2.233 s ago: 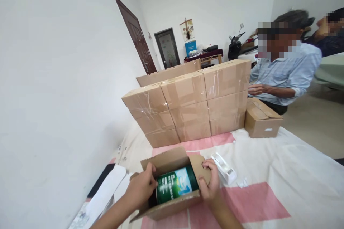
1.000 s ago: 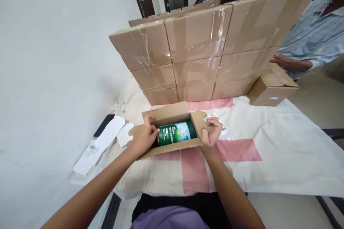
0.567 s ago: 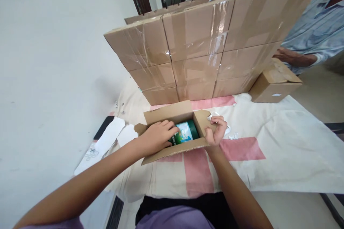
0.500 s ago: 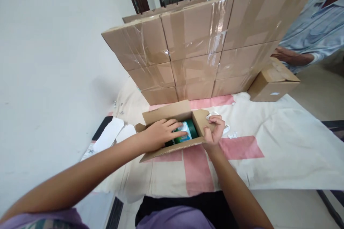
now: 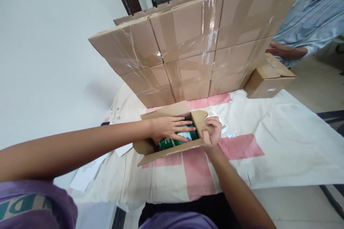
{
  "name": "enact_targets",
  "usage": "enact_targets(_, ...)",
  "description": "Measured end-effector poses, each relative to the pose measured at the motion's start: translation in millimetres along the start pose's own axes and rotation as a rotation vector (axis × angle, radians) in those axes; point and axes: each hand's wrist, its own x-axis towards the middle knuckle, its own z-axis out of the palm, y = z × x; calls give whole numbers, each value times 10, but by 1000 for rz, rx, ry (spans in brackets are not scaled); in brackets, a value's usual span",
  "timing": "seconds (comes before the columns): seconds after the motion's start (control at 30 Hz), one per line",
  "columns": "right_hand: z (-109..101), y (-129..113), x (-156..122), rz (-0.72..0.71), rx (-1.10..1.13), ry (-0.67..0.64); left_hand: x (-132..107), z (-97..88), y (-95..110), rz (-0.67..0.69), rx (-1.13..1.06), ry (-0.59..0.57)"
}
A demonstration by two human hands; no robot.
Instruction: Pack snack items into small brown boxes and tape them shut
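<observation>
An open cardboard box [image 5: 172, 152] sits on the cloth in front of me, its flaps folded outward. Inside lies a green container [image 5: 169, 144] with a white and blue label, partly covered by my hand. My left hand [image 5: 174, 129] rests flat over the container with its fingers spread toward the right end. At that end my right hand [image 5: 212, 131] has its fingers curled around the short end flap [image 5: 200, 121], thumb on the near side.
A tall wall of taped cardboard boxes [image 5: 188, 35] stands behind. To the right is a closed carton [image 5: 270, 78], with a person [image 5: 303, 32] beside it. White papers [image 5: 88, 171] lie at left, and small white scraps [image 5: 231, 135] lie right of the open box.
My left hand has slid to the right along the container and its fingers have spread wider; more of the container's left part shows. My right hand stays on the flap.
</observation>
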Motion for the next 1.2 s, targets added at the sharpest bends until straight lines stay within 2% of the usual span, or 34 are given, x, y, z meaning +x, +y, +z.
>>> enact_targets(0.07,-26,2,4,-42,-21,-30,64,-43,-52,36,-64,-32)
enact_targets(0.2,-59,22,7,-74,-42,-29,130,-110,-77,24,-77,-125)
enact_targets(0.37,-37,33,-23,-23,-41,-61,198,-105,36,11,-6,-54)
enact_targets(0.57,-22,73,-61,29,-23,-110,322,-93,124,-71,-9,-136)
enact_targets(0.73,-14,79,-39,-7,13,-89,355,-96,197,-86,46,-71)
enact_targets(0.83,-2,58,-37,24,73,-49,213,-196,308,-19,118,13)
enact_targets(0.9,2,31,-38,71,156,-21,-44,-213,438,-59,204,161)
enact_targets(0.97,-1,-6,-30,116,224,-64,-411,-52,603,-266,284,463)
enact_targets(1.0,-5,-28,-21,133,241,-137,-607,121,687,-429,319,701)
enact_targets(1.07,-15,-68,0,148,250,-356,-945,644,818,-764,344,1363)
enact_targets(1.1,-18,-84,10,142,249,-470,-1061,964,852,-856,275,1671)
enact_targets(1.13,-18,-96,15,128,252,-566,-1131,1292,862,-878,156,1865)
enact_targets(1.17,-15,-103,14,106,259,-636,-1154,1603,850,-803,5,1832)
enact_targets(1.2,-8,-107,4,87,265,-682,-1133,1875,824,-700,-98,1697)
